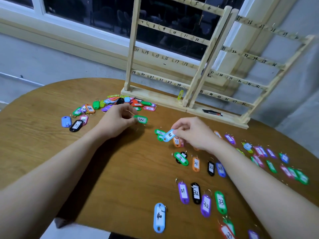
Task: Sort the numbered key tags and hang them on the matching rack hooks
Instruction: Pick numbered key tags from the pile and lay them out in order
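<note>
With the left hand (119,118) pinching the green tag marked 3 (141,119) and the right hand (191,131) pinching the blue tag marked 30 (168,135) just above the bench (120,169), each is best laid number-up beside its nearest numbers in the sorted rows.

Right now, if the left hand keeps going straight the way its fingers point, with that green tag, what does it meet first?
The left hand points rightward with the green tag. Bare table comes first, then probably the right hand holding the blue 30 tag, though depth is uncertain.
</note>
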Demonstrator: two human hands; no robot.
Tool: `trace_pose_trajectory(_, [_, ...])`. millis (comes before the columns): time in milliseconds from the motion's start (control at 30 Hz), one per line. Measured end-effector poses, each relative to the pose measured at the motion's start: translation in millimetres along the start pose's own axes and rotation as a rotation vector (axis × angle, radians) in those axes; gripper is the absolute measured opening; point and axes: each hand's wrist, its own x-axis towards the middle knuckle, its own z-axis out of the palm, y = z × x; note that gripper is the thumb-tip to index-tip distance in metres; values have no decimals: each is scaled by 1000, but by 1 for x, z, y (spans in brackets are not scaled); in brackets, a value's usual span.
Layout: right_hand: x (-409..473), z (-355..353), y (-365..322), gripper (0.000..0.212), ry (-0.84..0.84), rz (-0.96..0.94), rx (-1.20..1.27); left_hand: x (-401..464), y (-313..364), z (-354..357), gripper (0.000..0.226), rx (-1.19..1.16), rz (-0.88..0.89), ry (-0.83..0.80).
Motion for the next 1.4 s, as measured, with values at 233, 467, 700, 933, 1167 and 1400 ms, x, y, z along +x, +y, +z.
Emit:
trace_pose_trajectory(233, [-58,17,0,12,-117,-91,30,-32,5,16,13,2,35,14])
trace_pose_trajectory(467, [-83,48,1,12,-180,-170,-108,-51,23,25,17,-90,4,-6])
trace_pose_trajectory(700, [-89,44,-4,10,-139,-234,-105,-53,40,31,32,-3,-8,14])
trace_pose_trajectory(933, [-97,9,19,12,-14,-194,-83,-32,75,67,23,128,25,-79])
trace_pose_trajectory(1167, [-115,-39,69,15,175,-40,50,8,98,127,17,269,131,-160])
trace_pose_trajectory(1400, [-137,-73,120,17,318,72,237,53,111,189,25,370,152,-205])
